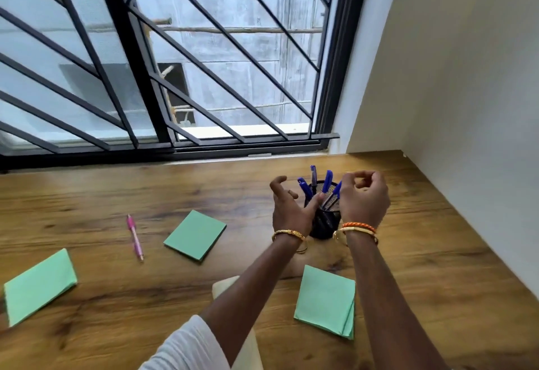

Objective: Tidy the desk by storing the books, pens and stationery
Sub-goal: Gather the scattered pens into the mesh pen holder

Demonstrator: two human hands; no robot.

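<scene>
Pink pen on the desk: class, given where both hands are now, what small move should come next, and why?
Probably the left hand should reach left for the pink pen. It is the only pen lying loose on the desk, while the blue pens already stand in the mesh holder between both hands, and the right hand holds nothing.

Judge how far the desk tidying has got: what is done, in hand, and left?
Done: several blue pens stand in the black mesh holder. In hand: left hand and right hand hover beside the holder, gripping nothing. Left: the pink pen and three green pads lie loose on the desk.
</scene>
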